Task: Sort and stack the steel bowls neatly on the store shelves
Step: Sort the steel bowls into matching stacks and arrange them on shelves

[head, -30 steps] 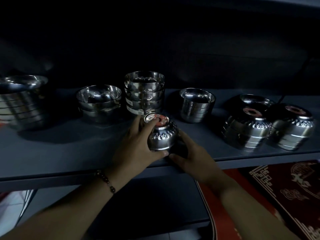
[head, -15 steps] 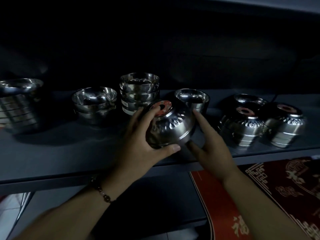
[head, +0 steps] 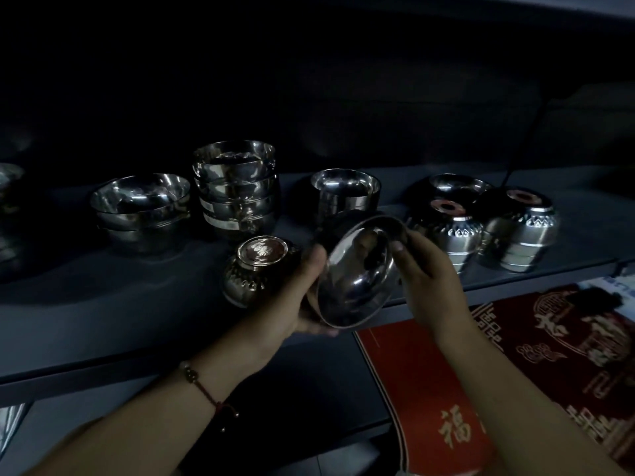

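Two hands hold one steel bowl above a dim grey shelf (head: 103,304).

From the left: upright stacks of steel bowls (head: 237,190), then an upturned bowl (head: 256,266) on the shelf. The left hand (head: 292,300) grips the tilted bowl (head: 357,273) from beneath; the right hand (head: 426,276) pinches its upper rim. Further right stand upturned patterned bowl stacks (head: 515,231).

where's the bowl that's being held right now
In the head view, the held bowl is centre frame, tilted with its opening toward the camera, between the left hand and right hand, above the shelf front edge, right of an upside-down bowl.
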The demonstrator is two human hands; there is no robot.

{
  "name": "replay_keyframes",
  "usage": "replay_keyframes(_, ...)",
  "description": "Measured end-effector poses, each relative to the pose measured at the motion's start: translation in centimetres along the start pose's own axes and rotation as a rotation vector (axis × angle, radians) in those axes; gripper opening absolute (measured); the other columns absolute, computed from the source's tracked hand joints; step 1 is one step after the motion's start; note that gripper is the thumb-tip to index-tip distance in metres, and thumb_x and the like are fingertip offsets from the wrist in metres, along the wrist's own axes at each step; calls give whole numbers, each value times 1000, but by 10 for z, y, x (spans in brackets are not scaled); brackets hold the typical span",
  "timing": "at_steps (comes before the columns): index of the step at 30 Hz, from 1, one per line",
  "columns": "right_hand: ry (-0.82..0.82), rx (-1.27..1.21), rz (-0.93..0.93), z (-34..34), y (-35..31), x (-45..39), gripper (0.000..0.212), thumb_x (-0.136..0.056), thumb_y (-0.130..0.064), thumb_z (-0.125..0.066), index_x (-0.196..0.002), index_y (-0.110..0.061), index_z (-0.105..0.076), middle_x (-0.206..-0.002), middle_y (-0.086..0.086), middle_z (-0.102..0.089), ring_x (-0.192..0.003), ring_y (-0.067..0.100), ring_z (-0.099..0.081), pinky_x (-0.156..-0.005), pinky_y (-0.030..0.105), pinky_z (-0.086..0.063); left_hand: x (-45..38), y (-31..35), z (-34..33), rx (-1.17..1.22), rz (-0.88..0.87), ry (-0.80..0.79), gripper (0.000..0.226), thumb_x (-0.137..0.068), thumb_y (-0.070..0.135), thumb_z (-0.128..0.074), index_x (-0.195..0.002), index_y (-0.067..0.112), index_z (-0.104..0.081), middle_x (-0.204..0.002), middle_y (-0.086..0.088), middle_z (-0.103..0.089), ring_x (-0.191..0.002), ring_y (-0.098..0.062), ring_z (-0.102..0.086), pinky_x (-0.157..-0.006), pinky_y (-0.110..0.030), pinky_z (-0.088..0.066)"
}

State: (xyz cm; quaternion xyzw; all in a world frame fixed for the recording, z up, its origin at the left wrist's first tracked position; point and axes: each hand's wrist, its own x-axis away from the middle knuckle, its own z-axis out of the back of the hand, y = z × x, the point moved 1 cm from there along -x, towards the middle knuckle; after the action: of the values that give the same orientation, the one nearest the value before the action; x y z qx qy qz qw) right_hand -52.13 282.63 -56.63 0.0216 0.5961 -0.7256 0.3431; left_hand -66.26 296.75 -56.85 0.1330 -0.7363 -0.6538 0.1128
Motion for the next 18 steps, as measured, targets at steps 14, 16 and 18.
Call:
replay_keyframes(14, -13, 64, -481, 34, 22, -9, 14, -95, -23, -64, -100, -15, -73, -85, 9, -72, -79, 21, -71, -69, 38, -60, -3, -14, -7, -583, -287, -54, 96, -73, 62, -77, -143, 71, -11, -155, 34, -21, -141, 3, -34, -114, -35, -37)
replay_keyframes(16, -17, -28, -589, 35, 16, -6, 16, -95, -23, -63, -107, -15, -70, -101, 17, -68, -81, 31, -68, -49, 31, -55, -3, -15, -12, -644, -286, -78, 108, -65, 55, -85, -141, 71, -11, -154, 33, -22, -140, 0, -35, -114, -41, -39)
replay_keyframes(18, -32, -55, -620, 35, 12, -4, 9, -95, -22, -63, -103, -18, -67, -104, 14, -66, -76, 26, -66, -44, 27, -51, -5, -18, -13, -657, -278, -7, 103, -65, 48, -89, -135, 73, -17, -150, 26, -32, -134, -5, -43, -110, -41, -43)
